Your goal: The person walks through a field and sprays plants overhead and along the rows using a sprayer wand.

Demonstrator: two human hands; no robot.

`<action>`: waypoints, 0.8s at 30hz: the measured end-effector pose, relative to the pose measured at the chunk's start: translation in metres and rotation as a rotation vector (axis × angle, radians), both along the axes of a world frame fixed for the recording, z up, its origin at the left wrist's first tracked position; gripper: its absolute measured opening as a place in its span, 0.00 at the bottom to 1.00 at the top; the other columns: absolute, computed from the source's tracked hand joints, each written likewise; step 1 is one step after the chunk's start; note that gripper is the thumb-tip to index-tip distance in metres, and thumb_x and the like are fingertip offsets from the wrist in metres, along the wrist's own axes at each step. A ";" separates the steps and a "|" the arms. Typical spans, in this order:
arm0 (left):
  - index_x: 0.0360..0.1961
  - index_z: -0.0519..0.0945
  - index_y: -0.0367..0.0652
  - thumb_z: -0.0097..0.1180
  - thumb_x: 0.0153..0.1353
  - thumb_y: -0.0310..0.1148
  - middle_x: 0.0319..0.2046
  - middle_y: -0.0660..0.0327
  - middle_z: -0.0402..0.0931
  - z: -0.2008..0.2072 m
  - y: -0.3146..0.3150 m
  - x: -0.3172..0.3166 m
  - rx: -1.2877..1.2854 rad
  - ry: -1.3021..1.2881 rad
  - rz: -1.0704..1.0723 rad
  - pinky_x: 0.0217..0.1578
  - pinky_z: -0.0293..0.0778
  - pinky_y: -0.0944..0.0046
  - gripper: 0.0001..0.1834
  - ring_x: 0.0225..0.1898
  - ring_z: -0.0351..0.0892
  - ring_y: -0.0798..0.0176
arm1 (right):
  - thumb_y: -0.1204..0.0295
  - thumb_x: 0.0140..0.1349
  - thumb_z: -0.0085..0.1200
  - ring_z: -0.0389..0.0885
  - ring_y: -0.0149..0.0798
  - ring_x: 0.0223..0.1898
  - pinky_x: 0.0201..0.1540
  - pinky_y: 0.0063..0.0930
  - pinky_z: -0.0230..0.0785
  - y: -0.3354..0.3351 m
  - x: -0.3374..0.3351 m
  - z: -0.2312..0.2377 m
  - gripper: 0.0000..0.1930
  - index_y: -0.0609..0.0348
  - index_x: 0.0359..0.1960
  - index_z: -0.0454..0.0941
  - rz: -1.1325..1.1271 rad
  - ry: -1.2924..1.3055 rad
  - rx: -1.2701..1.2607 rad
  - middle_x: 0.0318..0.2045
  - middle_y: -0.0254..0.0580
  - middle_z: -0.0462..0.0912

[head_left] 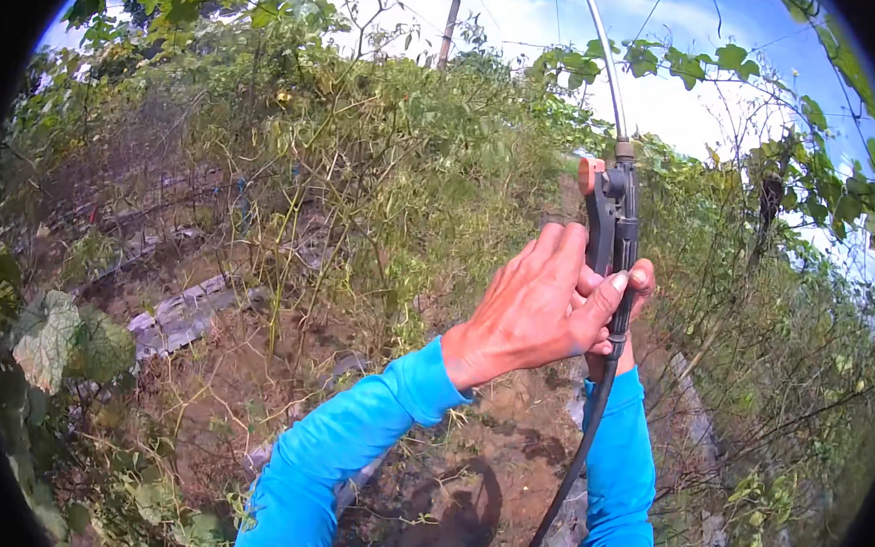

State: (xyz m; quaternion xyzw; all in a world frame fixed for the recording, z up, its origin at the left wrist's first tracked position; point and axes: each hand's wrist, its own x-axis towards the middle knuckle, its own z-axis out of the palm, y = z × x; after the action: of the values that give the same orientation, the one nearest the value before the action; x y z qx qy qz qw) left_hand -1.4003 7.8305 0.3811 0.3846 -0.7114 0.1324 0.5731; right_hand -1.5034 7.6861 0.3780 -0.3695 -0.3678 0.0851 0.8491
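A spray wand with a dark handle (627,205) stands upright in front of me. From its top a thin metal lance (608,58) rises out of the picture, and a black hose (584,448) curves down from its lower end. An orange-tipped lever (592,178) runs along the handle's left side. My left hand (525,314) reaches across with its fingers bent at the lever and its thumb pressed against the grip. Mostly hidden behind the handle, my right hand (642,278) wraps round it from the right. Both sleeves are bright blue.
Tangled, partly dry plants (394,161) crowd the left and middle. Leafy vines (691,63) hang overhead on wires, and a wooden post (449,29) stands at the back. Strips of greyish plastic sheet (190,311) lie on brown soil (505,478). Denser growth (785,325) fills the right.
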 end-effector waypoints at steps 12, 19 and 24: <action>0.41 0.71 0.36 0.45 0.74 0.48 0.33 0.50 0.74 -0.033 -0.016 0.031 0.267 0.152 -0.388 0.36 0.73 0.51 0.21 0.33 0.78 0.47 | 0.64 0.58 0.50 0.74 0.38 0.21 0.20 0.32 0.69 0.040 -0.012 -0.042 0.14 0.64 0.38 0.77 -0.843 0.140 -0.075 0.22 0.43 0.76; 0.44 0.72 0.45 0.44 0.73 0.55 0.32 0.65 0.71 -0.025 -0.036 -0.032 0.802 0.325 -0.801 0.28 0.75 0.68 0.23 0.26 0.75 0.70 | 0.64 0.58 0.52 0.74 0.32 0.15 0.15 0.26 0.63 0.052 -0.074 -0.046 0.12 0.62 0.29 0.75 -1.695 0.217 -0.531 0.17 0.40 0.76; 0.50 0.79 0.44 0.51 0.70 0.53 0.42 0.65 0.75 -0.056 -0.048 -0.066 0.795 0.331 -0.739 0.44 0.73 0.65 0.23 0.44 0.76 0.71 | 0.63 0.54 0.53 0.80 0.39 0.27 0.31 0.37 0.68 0.085 -0.106 -0.070 0.16 0.68 0.29 0.79 -2.225 0.383 -0.878 0.22 0.45 0.81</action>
State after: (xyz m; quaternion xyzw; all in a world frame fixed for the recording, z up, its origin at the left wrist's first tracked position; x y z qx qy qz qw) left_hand -1.4661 7.7820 0.3251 0.3120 -0.6945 -0.4170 0.4965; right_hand -1.6093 7.7706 0.3076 -0.7216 0.3429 -0.5206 0.3010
